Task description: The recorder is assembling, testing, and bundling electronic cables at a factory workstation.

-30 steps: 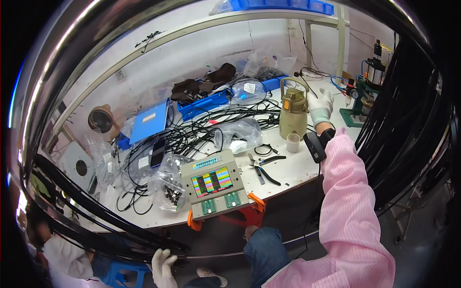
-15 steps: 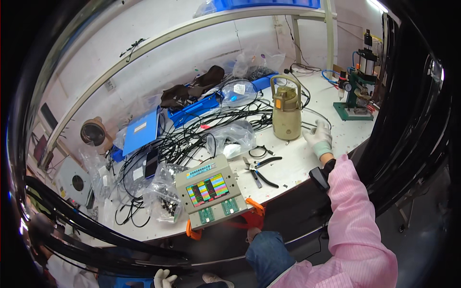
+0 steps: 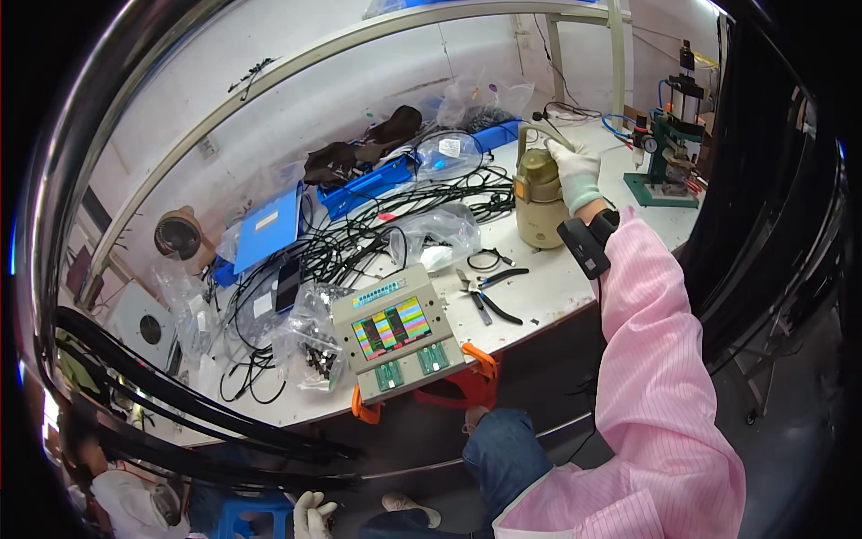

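Note:
My right hand point(image 3: 577, 171), in a pale glove, is closed on the carrying handle of a khaki insulated jug point(image 3: 540, 208). The jug stands on the table, and some of its handle is hidden by my fingers. A black device point(image 3: 585, 247) is strapped at my right wrist. Low at the bottom edge, beneath the table's level, my left hand point(image 3: 312, 516) shows in a white glove, its fingers loosely apart and nothing visible in them. Left of the jug lie blue-and-black cutting pliers point(image 3: 489, 295) and a small coiled black cable point(image 3: 489, 260).
A grey tester with a colour screen point(image 3: 392, 328) sits at the front edge beside orange clamps point(image 3: 482, 361). Tangled black cables point(image 3: 359, 238), plastic bags point(image 3: 310, 332) and blue trays point(image 3: 364, 189) spread behind it. A green press point(image 3: 673, 148) stands far right. Another person point(image 3: 135, 503) is at lower left.
My right hand has moved up and left from beside the jug and has taken hold of its handle. The view has shifted slightly. My left hand stays low.

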Action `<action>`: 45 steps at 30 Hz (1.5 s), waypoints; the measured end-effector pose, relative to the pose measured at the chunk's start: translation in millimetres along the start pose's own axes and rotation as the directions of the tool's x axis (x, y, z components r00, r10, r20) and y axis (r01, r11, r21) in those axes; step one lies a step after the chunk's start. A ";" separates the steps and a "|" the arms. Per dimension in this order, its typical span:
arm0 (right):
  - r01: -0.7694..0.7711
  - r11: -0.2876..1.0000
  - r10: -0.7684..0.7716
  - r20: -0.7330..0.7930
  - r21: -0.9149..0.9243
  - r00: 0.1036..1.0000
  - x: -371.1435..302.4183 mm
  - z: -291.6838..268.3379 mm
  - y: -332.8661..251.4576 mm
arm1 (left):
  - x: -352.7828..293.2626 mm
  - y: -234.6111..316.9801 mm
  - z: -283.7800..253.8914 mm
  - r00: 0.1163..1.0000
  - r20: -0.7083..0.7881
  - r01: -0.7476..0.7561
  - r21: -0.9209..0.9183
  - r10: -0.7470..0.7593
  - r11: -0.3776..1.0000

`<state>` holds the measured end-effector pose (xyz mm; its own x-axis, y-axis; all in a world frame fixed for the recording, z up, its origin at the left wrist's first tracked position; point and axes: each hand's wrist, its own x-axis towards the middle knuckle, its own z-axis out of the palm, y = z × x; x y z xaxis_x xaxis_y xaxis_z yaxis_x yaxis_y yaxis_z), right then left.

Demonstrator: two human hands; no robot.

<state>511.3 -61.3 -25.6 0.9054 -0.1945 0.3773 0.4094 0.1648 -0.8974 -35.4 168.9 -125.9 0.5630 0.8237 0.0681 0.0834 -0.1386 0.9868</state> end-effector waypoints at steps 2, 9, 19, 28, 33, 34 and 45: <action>0.015 0.999 -0.014 -0.016 0.048 1.000 -8.2 -4.0 -10.1 | -1.8 0.3 2.0 1.000 -0.026 0.015 -0.058 -0.017 0.998; 0.137 0.947 -0.212 0.243 0.291 0.947 -84.7 -1.3 -104.8 | 0.2 3.1 47.7 0.928 0.368 0.132 -0.458 0.053 0.879; 0.191 0.946 -0.323 0.762 0.261 0.561 -241.8 -9.0 -164.4 | -19.6 31.4 157.1 0.477 0.819 0.818 -0.546 0.319 0.180; -0.575 0.794 0.028 0.934 0.196 0.357 -303.9 15.1 -178.3 | -58.5 -7.5 110.4 0.789 0.608 0.604 -0.794 0.088 0.071; 0.590 0.588 -0.770 0.606 0.553 0.199 -324.9 12.9 -197.5 | -60.6 15.5 102.5 0.840 0.521 0.537 -0.839 0.149 -0.092; 0.709 0.383 -0.833 0.553 0.592 -0.011 -332.8 10.4 -205.0 | -65.2 21.4 99.3 0.846 0.511 0.529 -0.839 0.150 -0.125; 0.712 0.151 -0.910 0.378 0.686 -0.171 -350.5 24.8 -185.8 | -59.4 20.4 90.2 0.912 0.348 0.409 -0.792 0.215 -0.453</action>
<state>120.7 0.2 14.6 -0.4851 0.2492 0.8382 0.7835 0.5495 0.2901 6.9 67.6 -123.0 0.8177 0.5303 0.2237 -0.4590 0.8353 -0.3026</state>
